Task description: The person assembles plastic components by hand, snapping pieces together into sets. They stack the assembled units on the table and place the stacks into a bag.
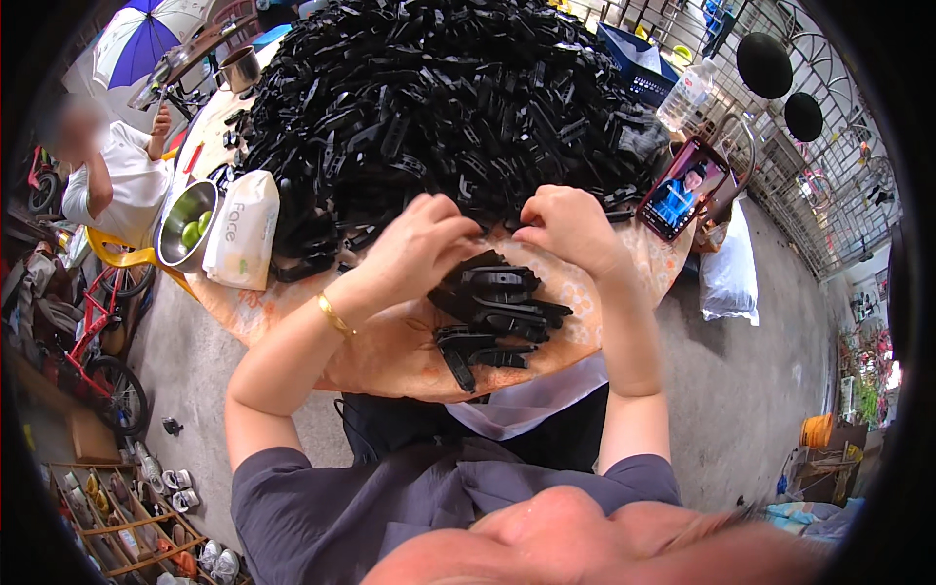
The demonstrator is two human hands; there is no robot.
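Note:
A large heap of black plastic parts [419, 107] covers most of the table, its front edge just beyond my hands. My left hand [426, 244], with a gold bracelet on the wrist, has its fingers curled in at the heap's near edge. My right hand [567, 226] sits a short way to the right, thumb and fingers drawn together. What either hand grips is hidden by the fingers and the dark parts around them. Below and between the hands lies a small group of black plastic parts [502, 302], apart from the heap, near the table's front edge.
An orange patterned tablecloth [375, 366] covers the table. On the left stand a tissue pack [242, 234] and a metal bowl [174, 246] with green fruit. A propped phone [682, 190] and plastic bottle [687, 93] are on the right. Another person [122, 166] sits far left.

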